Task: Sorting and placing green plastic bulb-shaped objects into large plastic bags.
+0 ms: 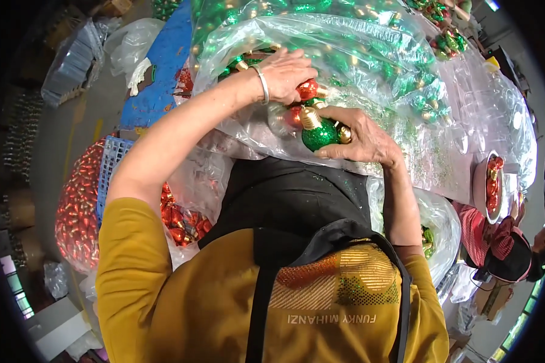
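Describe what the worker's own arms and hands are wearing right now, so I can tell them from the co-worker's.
Both forearms are bare, with no gloves on the left hand or the right hand. A thin silver bangle circles the left wrist. Short mustard-yellow sleeves end above the elbows, under a black apron.

Both bare forearms rise from the lower part of the view and converge near its upper middle. The left arm comes out of a mustard-yellow short sleeve, runs up and to the right, and bends at the wrist, where a thin silver bangle sits. The left hand [286, 72] is turned palm down, knuckles toward the camera, fingers curled inward and closed. The right forearm rises almost straight up along the right side of the torso. The right hand [360, 139] lies just below and right of the left 1, its back toward the camera, fingers curled leftward in a closed grasp. The 2 hands are nearly touching.
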Motion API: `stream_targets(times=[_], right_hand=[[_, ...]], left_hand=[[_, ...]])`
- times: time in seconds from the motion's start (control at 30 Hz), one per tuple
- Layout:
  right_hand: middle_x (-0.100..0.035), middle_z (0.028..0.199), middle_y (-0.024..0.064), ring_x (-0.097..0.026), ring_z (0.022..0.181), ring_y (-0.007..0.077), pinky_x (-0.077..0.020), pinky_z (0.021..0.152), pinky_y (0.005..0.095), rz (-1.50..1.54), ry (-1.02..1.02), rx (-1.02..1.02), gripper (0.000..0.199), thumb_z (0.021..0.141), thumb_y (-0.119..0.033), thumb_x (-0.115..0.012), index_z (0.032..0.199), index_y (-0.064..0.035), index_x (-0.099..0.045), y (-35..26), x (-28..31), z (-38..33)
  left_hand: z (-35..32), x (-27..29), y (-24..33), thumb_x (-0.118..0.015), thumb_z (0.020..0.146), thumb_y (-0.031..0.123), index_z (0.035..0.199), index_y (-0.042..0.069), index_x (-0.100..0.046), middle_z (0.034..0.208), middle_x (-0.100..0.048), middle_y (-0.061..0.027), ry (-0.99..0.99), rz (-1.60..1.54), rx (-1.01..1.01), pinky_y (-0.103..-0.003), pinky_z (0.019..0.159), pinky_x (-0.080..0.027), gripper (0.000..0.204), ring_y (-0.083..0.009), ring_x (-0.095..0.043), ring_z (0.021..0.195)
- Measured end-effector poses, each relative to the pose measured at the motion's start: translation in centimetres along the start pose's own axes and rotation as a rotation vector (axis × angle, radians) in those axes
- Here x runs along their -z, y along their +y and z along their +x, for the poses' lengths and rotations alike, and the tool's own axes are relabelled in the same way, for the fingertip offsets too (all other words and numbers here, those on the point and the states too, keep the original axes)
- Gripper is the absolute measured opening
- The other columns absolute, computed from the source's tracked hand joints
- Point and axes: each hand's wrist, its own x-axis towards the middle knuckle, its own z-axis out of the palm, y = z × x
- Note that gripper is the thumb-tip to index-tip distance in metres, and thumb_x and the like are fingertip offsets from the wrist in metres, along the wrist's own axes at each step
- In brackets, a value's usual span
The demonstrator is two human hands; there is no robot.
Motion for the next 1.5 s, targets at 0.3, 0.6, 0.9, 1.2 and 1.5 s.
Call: stream_targets(times=[0.3,0.6,0.9,1.2,1.5], right_hand=[[-0.065,0.092,0.0124,-0.057,0.083,0.0171,-0.0443,0.077,0.032,0.196,-0.109,-0.336,0.053,0.068,-0.03,-0.075,0.108,0.0022,-0.061,0.0,1.5,1.4],[-0.065,0.088,0.0136,-0.062,0.079,0.0219,-0.0478,0.071,0.0344,0.336,0.25,-0.199,0.057,0.074,-0.035,-0.072,0.116,0.001,-0.055,-0.4,1.8,5.5],[-0.063,0.076,0.0195,-0.064,0.071,0.0247,-0.0463,0.063,0.038,-0.308,-0.449,-0.154,0.043,0.075,-0.025,-0.071,0.105,0.0019,-0.057,-1.5,2.2,11.2],[-0.059,0.069,0.0156,-0.058,0.061,0.0234,-0.0426,0.058,0.0368,-0.358,-0.576,-0.175,0.034,0.081,-0.022,-0.066,0.104,0.0014,-0.06,-1.3,1.1,10.8],[-0.056,0.064,0.0097,-0.06,0.066,0.0188,-0.0429,0.057,0.0359,0.294,0.308,-0.298,0.04,0.091,-0.037,-0.054,0.095,0.0017,-0.062,0.1,3.5,9.3]], left_hand=[[-1.7,-3.2,-4.9,-0.076,0.068,0.032,0.115,0.008,-0.059,0.108,-0.058,-0.0136,0.255,-0.4,0.054,-0.038,0.086,-0.043,0.055,-0.0294,-0.056,0.101],[-2.9,-4.0,-4.6,-0.072,0.072,0.031,0.113,0.008,-0.06,0.093,-0.064,-0.0164,0.375,-0.507,0.057,-0.038,0.078,-0.047,0.049,-0.0302,-0.062,0.087],[-3.3,-2.2,-5.9,-0.064,0.081,0.025,0.112,0.004,-0.06,0.094,-0.063,-0.015,0.045,-0.555,0.078,-0.037,0.079,-0.046,0.038,-0.0271,-0.06,0.088],[-3.1,-1.3,-4.2,-0.062,0.082,0.02,0.114,0.004,-0.059,0.097,-0.061,-0.0148,0.017,-0.503,0.069,-0.037,0.084,-0.043,0.036,-0.0289,-0.055,0.096],[-4.1,-2.6,-0.1,-0.069,0.075,0.026,0.112,-0.002,-0.057,0.11,-0.054,-0.0152,0.623,-0.259,-0.005,-0.039,0.092,-0.04,0.048,-0.0321,-0.047,0.108]])
